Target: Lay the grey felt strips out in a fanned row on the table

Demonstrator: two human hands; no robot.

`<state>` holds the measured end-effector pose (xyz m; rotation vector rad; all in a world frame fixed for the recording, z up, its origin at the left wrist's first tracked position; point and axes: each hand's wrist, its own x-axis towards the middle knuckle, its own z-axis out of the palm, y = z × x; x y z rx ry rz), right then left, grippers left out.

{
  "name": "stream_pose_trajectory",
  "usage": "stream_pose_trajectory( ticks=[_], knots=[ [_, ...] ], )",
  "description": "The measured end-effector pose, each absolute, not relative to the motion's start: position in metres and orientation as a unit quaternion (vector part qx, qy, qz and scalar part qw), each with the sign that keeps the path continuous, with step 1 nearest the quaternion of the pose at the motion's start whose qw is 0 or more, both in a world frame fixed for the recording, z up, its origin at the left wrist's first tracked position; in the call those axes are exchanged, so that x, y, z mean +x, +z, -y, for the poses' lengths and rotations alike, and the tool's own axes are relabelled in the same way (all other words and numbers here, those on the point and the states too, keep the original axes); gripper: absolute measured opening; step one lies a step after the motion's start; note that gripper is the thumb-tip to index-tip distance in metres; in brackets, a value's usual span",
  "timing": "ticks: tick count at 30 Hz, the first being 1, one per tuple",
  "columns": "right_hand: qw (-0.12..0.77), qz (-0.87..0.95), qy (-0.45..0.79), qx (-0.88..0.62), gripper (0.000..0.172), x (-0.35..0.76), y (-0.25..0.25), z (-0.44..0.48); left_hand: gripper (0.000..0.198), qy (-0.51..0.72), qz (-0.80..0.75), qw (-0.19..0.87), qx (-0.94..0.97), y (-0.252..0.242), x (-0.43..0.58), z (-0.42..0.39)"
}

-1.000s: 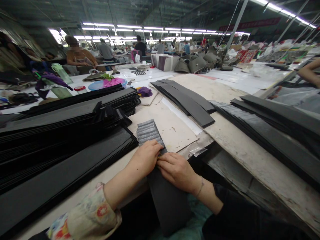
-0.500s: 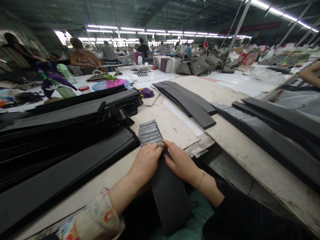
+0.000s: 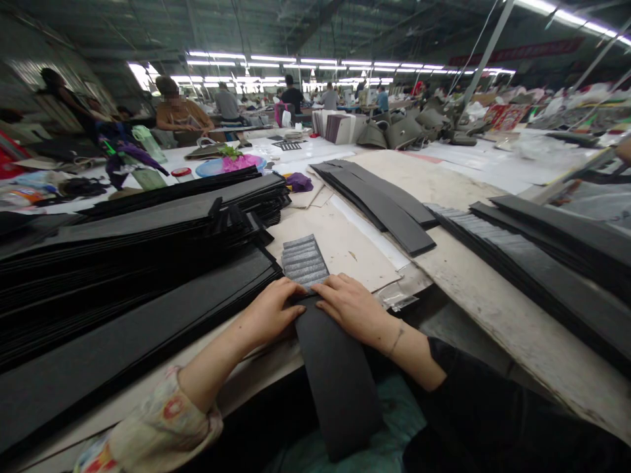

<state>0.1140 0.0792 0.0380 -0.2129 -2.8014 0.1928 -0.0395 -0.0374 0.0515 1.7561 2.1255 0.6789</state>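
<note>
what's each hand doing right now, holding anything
Left hand: on the edge of the long dark grey strip, grip cannot be told.
Right hand: open, lying flat on that strip.

A wide factory hall, dark steel roof (image 3: 296, 26), long rows of white tube lights (image 3: 276, 60), grey metal pillar (image 3: 486, 56) at right, red banner (image 3: 515, 49) on far wall, bright window (image 3: 140, 72) at far left

L black stacks (image 3: 138, 309), R stacks (image 3: 542, 276); passage fwd over paper (image 3: 345, 246).

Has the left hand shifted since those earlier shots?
Yes: the left hand has moved left, away from the small stack of ridged grey strips, toward the big black pile.
</note>
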Motion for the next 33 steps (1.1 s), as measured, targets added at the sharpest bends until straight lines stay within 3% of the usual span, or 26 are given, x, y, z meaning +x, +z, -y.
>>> stream_pose_trajectory(
  ticks=[6, 14, 21, 28, 33],
  knots=[
    [0.147, 0.980, 0.131, -0.035, 0.017, 0.107, 0.038, -0.085, 0.013, 0.197, -0.741, 0.116, 0.631, 0.051, -0.031, 0.042],
    [0.141, 0.989, 0.009, -0.046, 0.016, 0.112, 0.040, -0.065, 0.021, 0.082, -0.746, 0.003, 0.661, 0.052, -0.019, 0.052],
    [0.165, 0.984, 0.023, -0.064, 0.033, 0.118, 0.039, -0.056, 0.027, 0.168, -0.761, 0.022, 0.626, 0.037, -0.013, 0.073],
    [0.176, 0.981, 0.029, -0.077, 0.031, 0.117, 0.038, -0.051, 0.030, 0.176, -0.758, 0.124, 0.615, 0.055, -0.029, 0.071],
    [0.185, 0.978, 0.039, -0.084, 0.031, 0.118, 0.037, -0.050, 0.030, 0.119, -0.789, 0.028, 0.602, 0.066, -0.041, 0.048]
  ],
)
